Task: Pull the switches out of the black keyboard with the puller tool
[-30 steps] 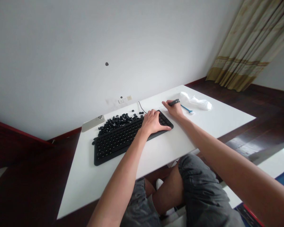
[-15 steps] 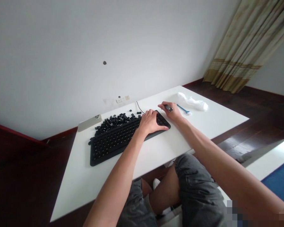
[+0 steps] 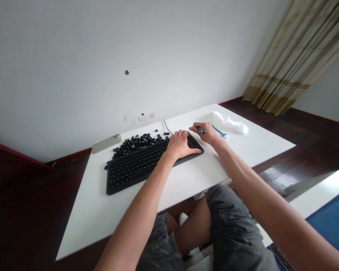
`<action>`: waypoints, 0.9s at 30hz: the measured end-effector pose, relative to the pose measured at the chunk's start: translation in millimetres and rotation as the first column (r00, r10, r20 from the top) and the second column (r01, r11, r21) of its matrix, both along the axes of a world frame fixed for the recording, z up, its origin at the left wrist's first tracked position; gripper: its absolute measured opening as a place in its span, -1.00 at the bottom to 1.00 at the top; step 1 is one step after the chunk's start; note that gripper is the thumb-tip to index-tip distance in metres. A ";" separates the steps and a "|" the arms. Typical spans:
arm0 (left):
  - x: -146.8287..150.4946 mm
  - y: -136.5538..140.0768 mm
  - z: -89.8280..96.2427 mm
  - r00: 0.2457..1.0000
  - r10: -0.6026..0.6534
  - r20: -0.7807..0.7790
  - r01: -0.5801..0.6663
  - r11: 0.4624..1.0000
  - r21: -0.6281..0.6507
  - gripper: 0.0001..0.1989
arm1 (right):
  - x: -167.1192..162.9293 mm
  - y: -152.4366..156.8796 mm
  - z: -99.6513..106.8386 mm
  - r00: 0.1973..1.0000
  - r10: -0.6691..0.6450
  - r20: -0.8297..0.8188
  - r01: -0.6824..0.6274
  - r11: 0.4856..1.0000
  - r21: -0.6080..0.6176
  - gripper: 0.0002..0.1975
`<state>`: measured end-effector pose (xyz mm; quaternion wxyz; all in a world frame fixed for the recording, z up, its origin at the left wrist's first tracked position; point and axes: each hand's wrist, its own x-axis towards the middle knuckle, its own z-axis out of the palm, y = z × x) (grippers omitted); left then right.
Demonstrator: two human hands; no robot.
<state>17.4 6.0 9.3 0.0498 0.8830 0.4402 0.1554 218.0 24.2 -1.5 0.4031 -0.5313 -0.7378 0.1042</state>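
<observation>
A black keyboard [image 3: 135, 165] lies slanted on the white table, its keycaps off over the part that shows. My left hand [image 3: 179, 146] spans its right part, fingers at the far edge and thumb along the near edge, gripping it. At the keyboard's far right corner, my right hand [image 3: 206, 132] is closed around a screwdriver-like tool [image 3: 201, 130] with a dark handle and a shiny rounded end. The tool's tip is too small to make out. Behind the keyboard is a heap of loose black keycaps [image 3: 138, 142].
A phone [image 3: 106, 143] lies at the table's far left edge. To the right are a blue-handled brush [image 3: 219, 130] and a crumpled white plastic bag [image 3: 231, 124]. A thin cable [image 3: 168, 128] runs back from the keyboard. My knees are under the table [image 3: 93, 222].
The view has shifted slightly. Both hands keep nearly the same places, the left on the keyboard and the right around the tool. The right hand's wrist is turned a little.
</observation>
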 end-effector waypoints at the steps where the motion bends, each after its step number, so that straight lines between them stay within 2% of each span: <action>1: 0.1 -0.1 0.4 1.000 0.003 0.016 -0.003 1.000 -0.003 -0.20 | -0.3 -1.8 2.2 1.000 0.014 0.007 -0.014 1.000 -0.003 -0.55; 6: -2.1 1.3 1.2 0.996 0.033 0.081 -0.030 0.999 -0.036 -0.22 | -2.2 -13.5 15.2 0.991 0.120 0.067 -0.115 0.991 -0.068 -0.51; 13: -4.7 4.8 -0.8 0.999 0.018 0.047 -0.015 0.998 -0.054 -0.27 | -3.5 -19.2 24.1 0.954 0.235 0.186 -0.215 0.969 -0.122 -0.55; 21: -4.9 9.2 -4.7 0.997 0.018 0.078 -0.014 0.999 -0.050 -0.34 | -3.7 -18.9 28.6 0.877 0.251 0.410 -0.197 0.966 -0.170 -0.66; 25: -5.3 12.1 -7.3 0.997 0.017 0.074 -0.013 0.998 -0.055 -0.37 | -1.9 -20.9 30.1 0.868 0.270 0.417 -0.213 0.961 -0.178 -0.68; 27: -6.0 13.5 -8.1 0.998 0.026 0.064 -0.022 0.998 -0.065 -0.44 | -3.3 -26.0 27.0 0.882 0.225 0.413 -0.176 0.972 -0.154 -0.64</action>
